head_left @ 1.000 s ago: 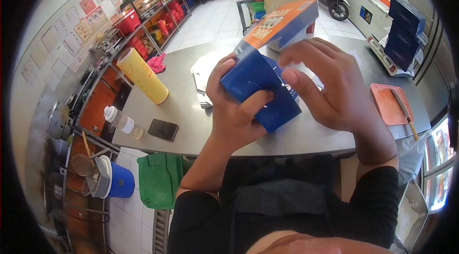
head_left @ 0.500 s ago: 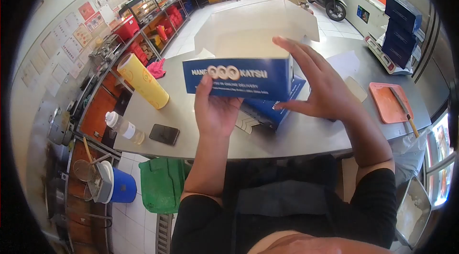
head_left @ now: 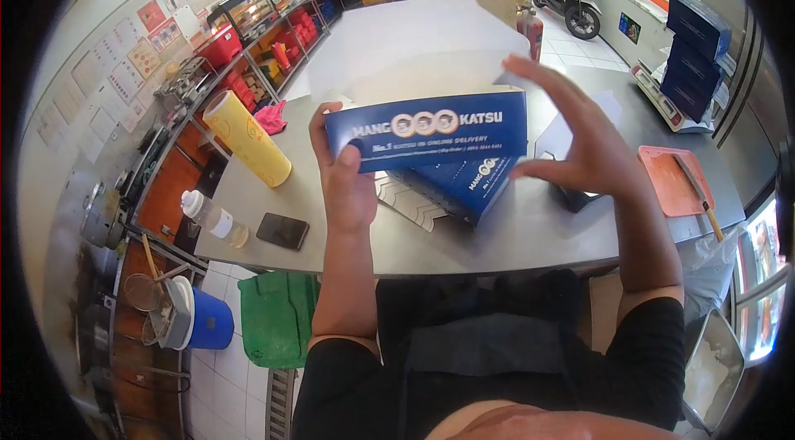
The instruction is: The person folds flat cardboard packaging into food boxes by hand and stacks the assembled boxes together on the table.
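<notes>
A blue cardboard food box [head_left: 426, 129] with white lettering is held up over the table, its pale lid flap [head_left: 414, 38] raised at the back. My left hand [head_left: 344, 167] grips its left end, thumb on the printed front and fingers behind. At the other end, my right hand [head_left: 575, 125] is spread with thumb and fingers apart, close to the box's right edge; nothing is in its grasp. Beneath the held box lies another blue box [head_left: 476, 192], at an angle, beside flat white card pieces [head_left: 410, 200]. The held box's inside is hidden.
On the steel table [head_left: 331, 254] are a phone [head_left: 282, 230], a clear bottle [head_left: 217, 221], a yellow roll [head_left: 248, 140] and an orange tray [head_left: 675, 179] with a knife [head_left: 696, 183]. Blue boxes [head_left: 694, 63] stand stacked on a scale at right. A green bin [head_left: 277, 320] is below.
My left hand has shifted left to the box's end, its fingers now behind it. The box has turned slightly and its flap stands broader. My right hand has moved slightly right, still spread.
</notes>
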Tool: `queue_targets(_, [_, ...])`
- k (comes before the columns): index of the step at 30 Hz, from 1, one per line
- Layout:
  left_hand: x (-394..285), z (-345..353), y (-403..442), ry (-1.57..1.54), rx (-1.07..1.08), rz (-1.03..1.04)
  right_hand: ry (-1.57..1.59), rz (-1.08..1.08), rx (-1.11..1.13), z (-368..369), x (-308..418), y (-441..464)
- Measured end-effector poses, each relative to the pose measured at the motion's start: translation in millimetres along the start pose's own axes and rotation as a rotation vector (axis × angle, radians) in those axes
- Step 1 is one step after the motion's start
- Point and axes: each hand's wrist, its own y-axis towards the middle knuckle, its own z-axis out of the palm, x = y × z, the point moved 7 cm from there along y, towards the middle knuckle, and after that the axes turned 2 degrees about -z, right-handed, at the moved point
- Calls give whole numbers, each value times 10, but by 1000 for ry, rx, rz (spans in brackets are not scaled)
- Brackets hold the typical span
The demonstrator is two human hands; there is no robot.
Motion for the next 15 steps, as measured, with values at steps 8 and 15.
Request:
queue_targets(8, [-242, 723, -240, 1073, 133, 682, 177, -86, -57, 50, 280, 180])
queue_targets(15, [-149, 967, -264, 982, 315, 814, 300, 105, 163, 349, 338, 181])
